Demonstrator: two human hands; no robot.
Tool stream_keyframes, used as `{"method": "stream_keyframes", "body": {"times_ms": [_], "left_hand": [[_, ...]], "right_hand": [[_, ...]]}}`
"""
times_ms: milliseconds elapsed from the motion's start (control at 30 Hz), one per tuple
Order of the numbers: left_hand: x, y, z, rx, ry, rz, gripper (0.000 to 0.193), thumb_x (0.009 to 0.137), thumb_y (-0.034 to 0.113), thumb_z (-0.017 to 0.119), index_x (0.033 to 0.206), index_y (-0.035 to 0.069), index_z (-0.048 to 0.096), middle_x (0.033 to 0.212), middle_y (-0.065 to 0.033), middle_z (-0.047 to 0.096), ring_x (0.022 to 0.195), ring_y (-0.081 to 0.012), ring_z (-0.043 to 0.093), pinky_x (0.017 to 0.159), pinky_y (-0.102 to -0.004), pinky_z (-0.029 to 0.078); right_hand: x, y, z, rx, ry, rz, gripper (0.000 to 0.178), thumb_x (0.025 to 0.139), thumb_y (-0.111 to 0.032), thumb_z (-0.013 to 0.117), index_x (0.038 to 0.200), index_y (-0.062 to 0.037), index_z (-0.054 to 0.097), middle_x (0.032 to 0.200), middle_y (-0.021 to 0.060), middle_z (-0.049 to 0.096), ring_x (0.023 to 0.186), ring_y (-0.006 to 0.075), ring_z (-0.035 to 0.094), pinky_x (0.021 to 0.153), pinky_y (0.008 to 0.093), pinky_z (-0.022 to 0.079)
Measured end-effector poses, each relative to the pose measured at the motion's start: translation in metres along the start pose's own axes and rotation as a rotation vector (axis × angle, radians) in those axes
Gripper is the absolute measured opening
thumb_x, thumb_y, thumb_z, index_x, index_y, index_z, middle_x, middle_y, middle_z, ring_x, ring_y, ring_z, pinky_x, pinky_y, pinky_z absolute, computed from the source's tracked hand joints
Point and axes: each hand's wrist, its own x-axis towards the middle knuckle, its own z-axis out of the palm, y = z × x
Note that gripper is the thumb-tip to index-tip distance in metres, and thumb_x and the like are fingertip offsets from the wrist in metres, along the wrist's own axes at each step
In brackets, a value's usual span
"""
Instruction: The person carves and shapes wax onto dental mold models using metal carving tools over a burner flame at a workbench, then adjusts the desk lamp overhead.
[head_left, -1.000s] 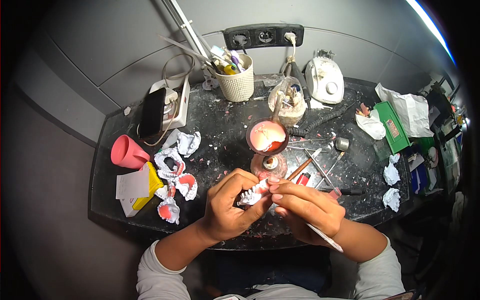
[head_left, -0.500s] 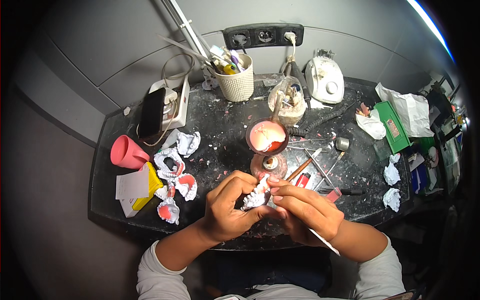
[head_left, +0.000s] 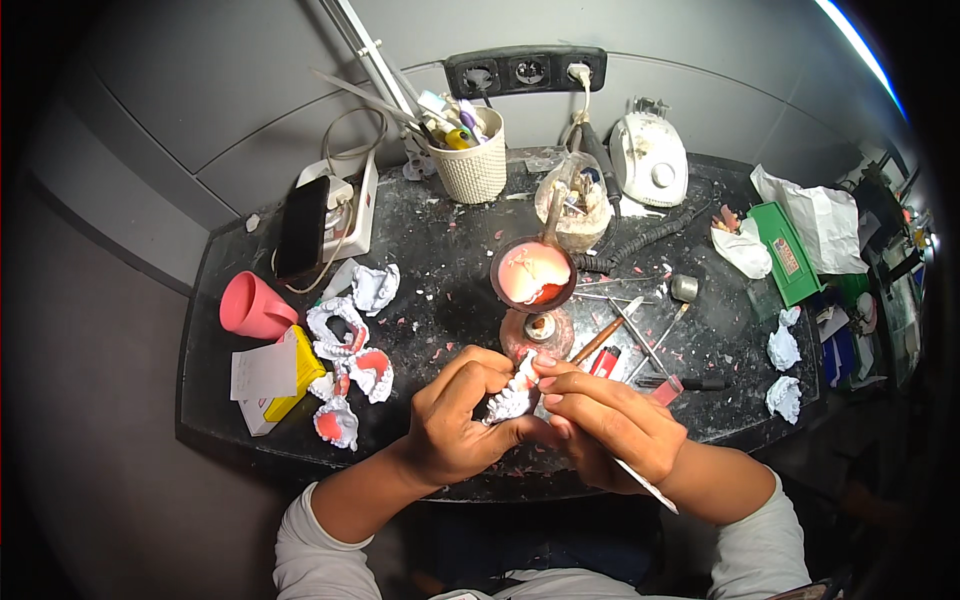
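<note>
Near the front edge of the black table, my left hand is closed around a white plaster dental cast with pink wax on it. Pinched in my right hand is a slim hand tool, its pale handle jutting out below the palm. My fingers hide its working tip. The right fingertips rest against the cast's upper edge. Just beyond, a small dark pan of pink melted wax sits above a spirit burner. Several more white casts with pink wax parts lie to the left.
Right of the burner are a wooden-handled knife, a red lighter and thin metal tools. A pink cup and a phone stand left. Behind are a basket and white device; a green box lies right.
The tail of the tool in my right hand has shifted very slightly left. Both hands and the cast have otherwise hardly moved.
</note>
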Motion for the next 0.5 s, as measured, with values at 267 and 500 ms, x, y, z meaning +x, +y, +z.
{"method": "stream_keyframes", "body": {"times_ms": [267,500], "left_hand": [[-0.0062,-0.0032,0.0014,-0.295,0.017,-0.209,0.046,0.081,0.030,0.088,0.090,-0.003,0.057,0.091,-0.0124,0.065,0.074,-0.0100,0.061,0.060,-0.0236,0.048],[-0.0009,0.0039,0.0042,-0.506,0.073,-0.276,0.038,0.087,0.026,0.084,0.093,-0.004,0.061,0.093,-0.0100,0.066,0.075,-0.0057,0.058,0.060,-0.0217,0.046]], "right_hand": [[0.0031,0.0018,-0.0036,0.036,-0.026,0.021,0.021,0.083,0.007,0.075,0.104,0.0081,0.069,0.099,0.0186,0.072,0.090,0.0278,0.075,0.075,0.0333,0.062],[0.0046,0.0007,-0.0032,0.064,-0.003,0.055,0.019,0.084,0.007,0.075,0.102,0.0076,0.069,0.098,0.0174,0.072,0.090,0.0275,0.075,0.076,0.0337,0.061]]}}
